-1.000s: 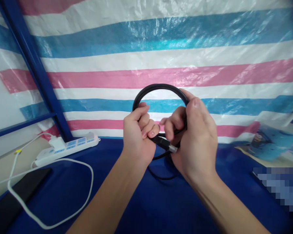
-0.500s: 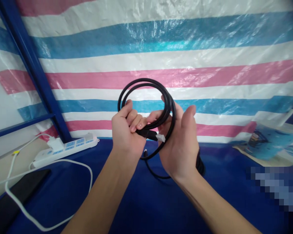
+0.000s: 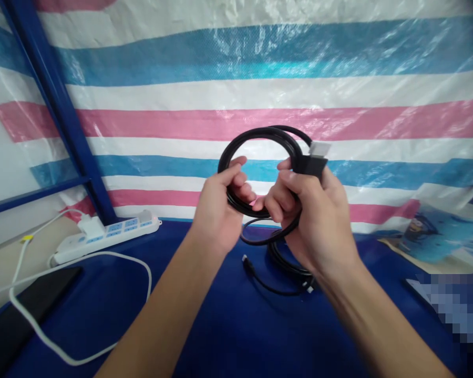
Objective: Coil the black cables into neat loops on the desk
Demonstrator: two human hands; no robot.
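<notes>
Between my two hands a coiled black cable (image 3: 256, 135) is held up above the blue table. My left hand (image 3: 223, 207) curls its fingers round the left side of the loops. On the other side my right hand (image 3: 311, 210) grips the coil, its thumb and fingers bent round it. A black plug (image 3: 314, 166) with a light-coloured tip sticks up at the right hand's thumb side. Below, on the table, lies a second black cable (image 3: 286, 257), coiled, with small connector ends; my right hand and wrist cover part of it.
On the left a white power strip (image 3: 122, 233) holds a white charger (image 3: 90, 227), and a white cord (image 3: 150, 278) loops over the blue table (image 3: 213, 325). A black flat object (image 3: 35, 310) lies there too. At the right stands a blue printed bag (image 3: 437, 231). Striped sheeting (image 3: 260, 94) hangs behind.
Both hands and the coil have shifted right. The plug went from low beside my left hand to up by my right hand, whose fingers have closed round the coil. More of the table cable shows.
</notes>
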